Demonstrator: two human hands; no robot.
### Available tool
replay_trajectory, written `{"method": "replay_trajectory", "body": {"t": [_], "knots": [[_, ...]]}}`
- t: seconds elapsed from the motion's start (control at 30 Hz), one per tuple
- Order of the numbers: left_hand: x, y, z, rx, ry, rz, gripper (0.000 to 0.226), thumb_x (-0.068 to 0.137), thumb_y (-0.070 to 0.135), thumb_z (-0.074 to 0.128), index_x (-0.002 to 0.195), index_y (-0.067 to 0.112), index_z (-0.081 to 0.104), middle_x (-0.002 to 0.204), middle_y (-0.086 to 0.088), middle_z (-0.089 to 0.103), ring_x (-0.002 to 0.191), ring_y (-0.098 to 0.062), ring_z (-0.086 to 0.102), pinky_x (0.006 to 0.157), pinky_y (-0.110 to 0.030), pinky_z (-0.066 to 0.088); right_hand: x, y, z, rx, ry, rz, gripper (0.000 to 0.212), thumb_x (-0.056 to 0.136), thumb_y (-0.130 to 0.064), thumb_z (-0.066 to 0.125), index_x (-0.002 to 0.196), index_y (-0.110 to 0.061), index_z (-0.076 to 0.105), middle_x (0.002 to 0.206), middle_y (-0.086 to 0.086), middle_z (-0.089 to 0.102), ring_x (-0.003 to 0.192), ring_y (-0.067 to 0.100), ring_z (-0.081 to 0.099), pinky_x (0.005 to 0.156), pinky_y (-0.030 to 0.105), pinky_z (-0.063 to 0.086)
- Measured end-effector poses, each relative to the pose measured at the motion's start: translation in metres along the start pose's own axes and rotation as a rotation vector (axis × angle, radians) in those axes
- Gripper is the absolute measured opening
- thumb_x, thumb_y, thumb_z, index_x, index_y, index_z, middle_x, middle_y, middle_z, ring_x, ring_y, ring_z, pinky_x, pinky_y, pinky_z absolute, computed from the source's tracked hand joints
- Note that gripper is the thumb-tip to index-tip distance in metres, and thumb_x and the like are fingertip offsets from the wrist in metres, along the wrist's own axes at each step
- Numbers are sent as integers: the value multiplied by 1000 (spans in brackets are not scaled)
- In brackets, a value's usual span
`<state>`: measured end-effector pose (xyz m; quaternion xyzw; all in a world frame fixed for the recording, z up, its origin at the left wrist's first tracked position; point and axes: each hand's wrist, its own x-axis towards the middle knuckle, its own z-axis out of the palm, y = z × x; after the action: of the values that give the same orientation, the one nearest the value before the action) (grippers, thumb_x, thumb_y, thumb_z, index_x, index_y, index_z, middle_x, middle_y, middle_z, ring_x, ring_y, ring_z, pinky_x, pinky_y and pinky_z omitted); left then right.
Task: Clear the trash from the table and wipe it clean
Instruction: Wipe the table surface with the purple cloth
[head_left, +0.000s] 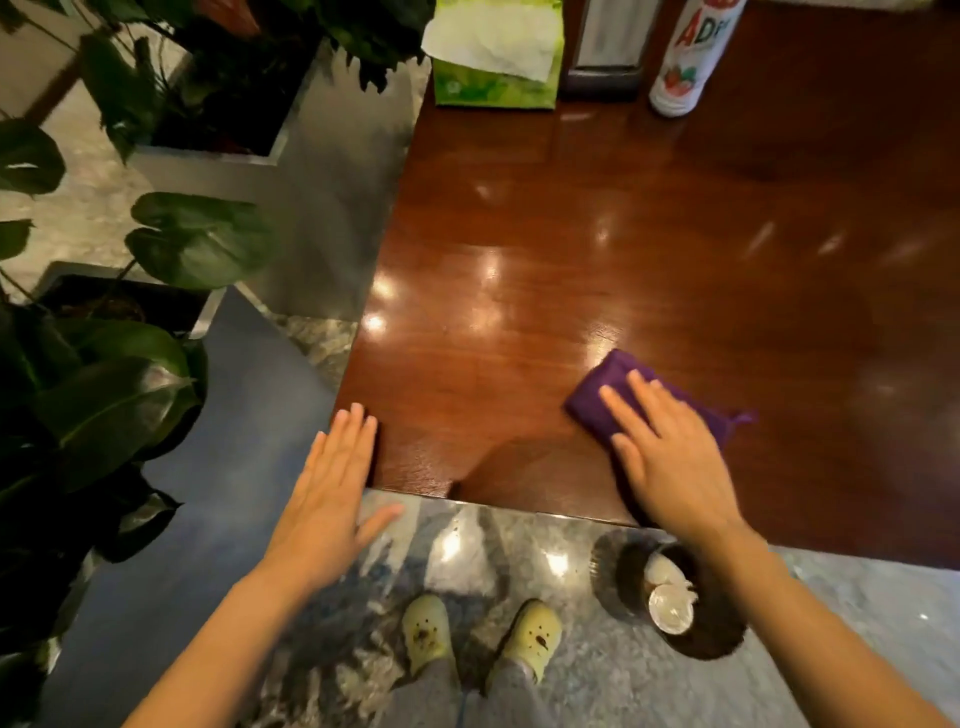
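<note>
Your two bare forearms come up from the bottom edge, and between them your pale green shoes (428, 631) stand on a polished grey marble floor (493, 545) that mirrors the ceiling lights. Just right of your feet, partly under your right forearm, sits a dark round bin (605, 571) with crumpled white trash (670, 597) inside it.

Your left hand (332, 499) is flat and empty, fingers straight and together and thumb spread, with its fingertips at the near-left corner of the worktop (571, 234). You cannot tell whether they touch the wood. Your right hand (670, 462) lies palm down, fingers straight, pressing a folded purple cloth (613, 384) onto the worktop just in from the near edge.

The worktop is glossy red-brown wood with bright spots of reflected light across it. The stretch beyond the cloth is bare wood up to the far edge. There a green tissue box (498, 83) stands with a white tissue (493, 44) pulled up from it. Next to it are a dark upright holder (602, 52) and a white bottle (685, 57) with red lettering and strawberries on its label.

To the left, beside the worktop, large dark-leaved plants (197, 239) grow in pale square planters (208, 166) on the floor.
</note>
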<state>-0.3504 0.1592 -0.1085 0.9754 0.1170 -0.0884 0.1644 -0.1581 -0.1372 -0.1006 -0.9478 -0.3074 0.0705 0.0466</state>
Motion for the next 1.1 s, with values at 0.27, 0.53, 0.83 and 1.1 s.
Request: {"method": "replay_trajectory", "body": {"t": [0.27,0.53,0.83,1.1], "knots": [[64,121,8,35,95,190,74,90,52,32,146,6,18,155,-14,15,143,-26,5,116,-42,4,-37,-61,14,58,132,334,49,94,-34,42,142,-24,40,150,13,38,137,33,39,106,50,37],[75,138,28,72,5,245,74,92,55,30,148,12,6,157,-6,1,145,-20,-7,119,-35,0,-19,64,-6,57,136,413,48,95,-27,47,142,-19,41,151,18,34,136,39,36,107,50,37],[101,194,4,32,-67,192,73,91,54,37,148,16,10,158,-9,7,146,-23,-1,116,-35,-10,-32,121,-16,22,11,352,53,98,-34,36,148,-23,21,158,12,17,144,33,22,114,46,23],[146,326,17,-311,-268,320,64,88,33,57,143,14,29,146,-7,39,135,-24,31,111,-34,25,-109,142,-35,154,130,579,74,79,-48,66,136,-5,45,139,20,48,125,37,46,101,45,40]]}}
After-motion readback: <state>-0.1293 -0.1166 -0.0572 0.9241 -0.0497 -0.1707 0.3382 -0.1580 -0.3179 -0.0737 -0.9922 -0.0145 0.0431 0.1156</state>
